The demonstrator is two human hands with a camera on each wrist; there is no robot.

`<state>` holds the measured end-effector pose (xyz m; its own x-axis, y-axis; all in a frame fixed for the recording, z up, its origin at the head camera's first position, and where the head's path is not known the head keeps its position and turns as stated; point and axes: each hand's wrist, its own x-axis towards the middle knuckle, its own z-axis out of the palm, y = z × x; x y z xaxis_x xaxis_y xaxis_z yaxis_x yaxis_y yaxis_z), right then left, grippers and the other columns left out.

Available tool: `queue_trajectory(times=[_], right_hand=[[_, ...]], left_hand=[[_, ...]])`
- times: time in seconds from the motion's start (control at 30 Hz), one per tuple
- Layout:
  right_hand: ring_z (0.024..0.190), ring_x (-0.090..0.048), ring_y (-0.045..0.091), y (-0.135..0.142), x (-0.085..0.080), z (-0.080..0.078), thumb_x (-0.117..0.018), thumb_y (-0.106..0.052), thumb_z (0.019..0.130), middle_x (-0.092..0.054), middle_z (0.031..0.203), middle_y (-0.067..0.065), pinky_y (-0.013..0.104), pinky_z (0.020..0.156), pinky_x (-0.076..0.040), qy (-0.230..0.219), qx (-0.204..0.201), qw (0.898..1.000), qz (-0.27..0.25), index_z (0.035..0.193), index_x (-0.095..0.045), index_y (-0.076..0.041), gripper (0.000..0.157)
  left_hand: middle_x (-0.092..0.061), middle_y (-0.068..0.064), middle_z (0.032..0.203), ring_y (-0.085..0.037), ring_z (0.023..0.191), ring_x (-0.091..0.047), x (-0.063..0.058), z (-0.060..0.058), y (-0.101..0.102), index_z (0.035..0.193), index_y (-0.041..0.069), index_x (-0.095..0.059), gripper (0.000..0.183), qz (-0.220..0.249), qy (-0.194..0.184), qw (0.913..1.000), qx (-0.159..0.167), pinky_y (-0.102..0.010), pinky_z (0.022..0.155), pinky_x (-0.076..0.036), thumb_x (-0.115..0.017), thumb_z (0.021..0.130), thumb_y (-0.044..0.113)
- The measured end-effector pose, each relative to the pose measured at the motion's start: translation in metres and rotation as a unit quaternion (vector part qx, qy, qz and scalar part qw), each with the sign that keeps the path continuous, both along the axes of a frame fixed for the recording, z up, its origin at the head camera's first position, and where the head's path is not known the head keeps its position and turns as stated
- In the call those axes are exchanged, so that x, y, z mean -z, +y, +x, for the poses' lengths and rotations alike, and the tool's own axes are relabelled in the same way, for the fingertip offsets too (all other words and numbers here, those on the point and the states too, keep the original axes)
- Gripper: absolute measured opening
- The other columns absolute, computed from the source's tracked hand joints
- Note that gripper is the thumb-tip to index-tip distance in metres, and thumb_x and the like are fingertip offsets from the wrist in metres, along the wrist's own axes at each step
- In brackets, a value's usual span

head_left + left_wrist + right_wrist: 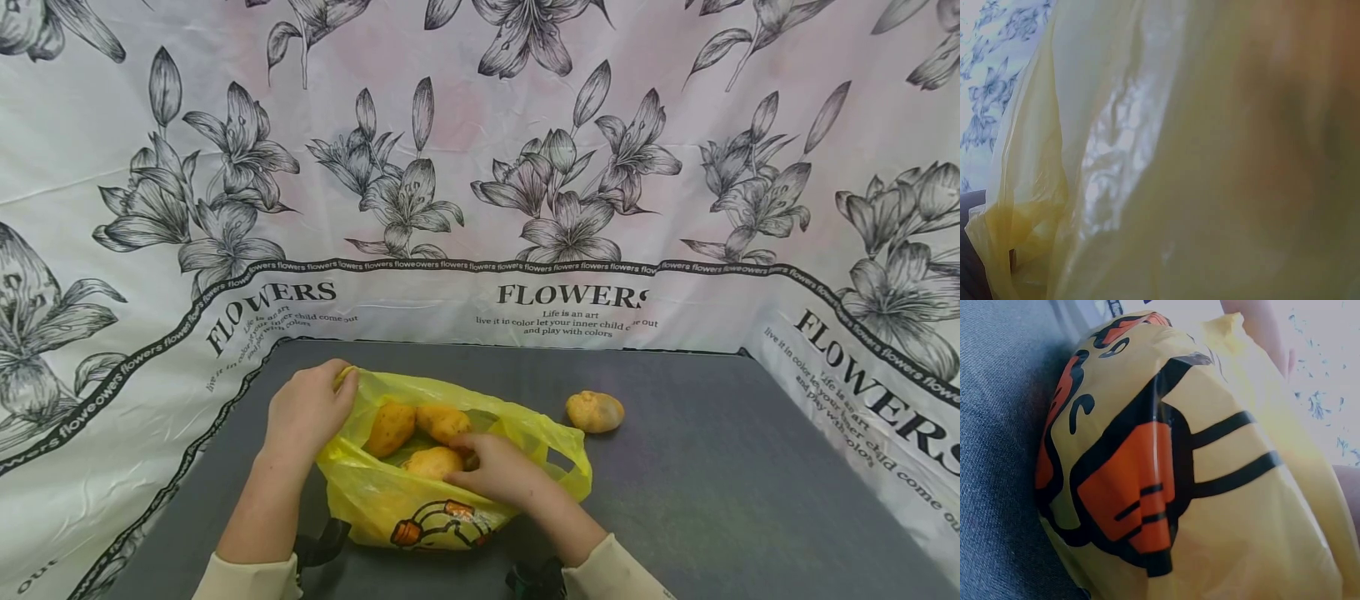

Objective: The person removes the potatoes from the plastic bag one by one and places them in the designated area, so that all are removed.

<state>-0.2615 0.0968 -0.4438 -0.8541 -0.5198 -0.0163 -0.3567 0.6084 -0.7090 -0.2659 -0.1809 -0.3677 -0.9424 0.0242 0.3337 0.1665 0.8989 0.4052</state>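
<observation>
Potatoes [390, 429], three of them in sight, are cradled inside the yellow bag [360, 500], and now its mouth is being held up at the far left corner, the rim pinched by the left hand [307, 408]! Into the opening the right hand [498, 471] is dipped, fingers and thumb curled about the end of the front potato [433, 463]; how firmly it is gripped cannot be told. For good work here, the rim should be held high and taut so that the wrist is not snagged, and the potato is best taken round its middle, with no thin plastic nipped along with it. Just beyond the bag's right handle [577, 467], a loose potato [595, 412] is seen on the table [697, 467]. Dark grey and flat, that top is walled on the far side and both flanks by pale cloth [420, 300], printed with black-line lilies and the word FLOWERS.
</observation>
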Motion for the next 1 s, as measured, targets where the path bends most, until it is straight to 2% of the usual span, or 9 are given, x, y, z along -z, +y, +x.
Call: queue_trajectory(times=[0.2,0.37,0.63,0.87,1.0], right_hand=[[0.109,-0.067,0.030,0.000,0.001,0.001,-0.077,-0.028,0.094,-0.069,0.120,0.009,0.045,0.091,-0.055,-0.037,0.012,0.999,-0.037,0.136,-0.063,-0.002,0.052],[0.109,-0.066,0.030,-0.001,0.002,0.001,-0.078,-0.029,0.092,-0.068,0.119,0.009,0.048,0.092,-0.054,-0.055,0.029,0.996,-0.057,0.135,-0.063,-0.001,0.053],[0.103,-0.066,0.026,-0.004,0.005,0.000,-0.080,-0.027,0.091,-0.068,0.111,0.006,0.045,0.089,-0.054,-0.056,0.035,0.995,-0.068,0.133,-0.064,0.002,0.053],[0.109,-0.067,0.029,-0.007,0.009,0.001,-0.080,-0.030,0.091,-0.067,0.121,0.010,0.044,0.090,-0.055,-0.065,0.049,0.993,-0.086,0.131,-0.065,0.000,0.052],[0.108,-0.066,0.027,-0.009,0.012,0.002,-0.081,-0.031,0.090,-0.067,0.120,0.009,0.045,0.090,-0.055,-0.069,0.063,0.991,-0.093,0.128,-0.065,-0.002,0.050]], left_hand=[[-0.074,-0.017,0.111,-0.033,0.081,-0.068,0.000,0.000,0.000,0.125,0.006,-0.070,0.035,0.001,0.001,1.0000,-0.001,-0.054,0.068,-0.053,-0.052,0.106,0.028],[-0.074,-0.017,0.111,-0.032,0.080,-0.068,-0.001,0.000,0.000,0.125,0.006,-0.070,0.035,0.003,0.000,1.0000,0.000,-0.053,0.068,-0.053,-0.052,0.106,0.028],[-0.074,-0.017,0.110,-0.033,0.081,-0.068,-0.001,0.001,0.000,0.125,0.005,-0.070,0.035,0.003,-0.001,1.0000,0.002,-0.054,0.068,-0.054,-0.052,0.106,0.028],[-0.074,-0.018,0.111,-0.035,0.084,-0.069,-0.001,0.001,0.000,0.125,0.004,-0.069,0.035,0.001,-0.001,1.0000,0.002,-0.055,0.070,-0.054,-0.052,0.106,0.028],[-0.074,-0.018,0.111,-0.035,0.083,-0.069,-0.001,0.001,0.001,0.125,0.005,-0.070,0.035,0.000,-0.001,1.0000,0.000,-0.055,0.069,-0.054,-0.052,0.105,0.028]])
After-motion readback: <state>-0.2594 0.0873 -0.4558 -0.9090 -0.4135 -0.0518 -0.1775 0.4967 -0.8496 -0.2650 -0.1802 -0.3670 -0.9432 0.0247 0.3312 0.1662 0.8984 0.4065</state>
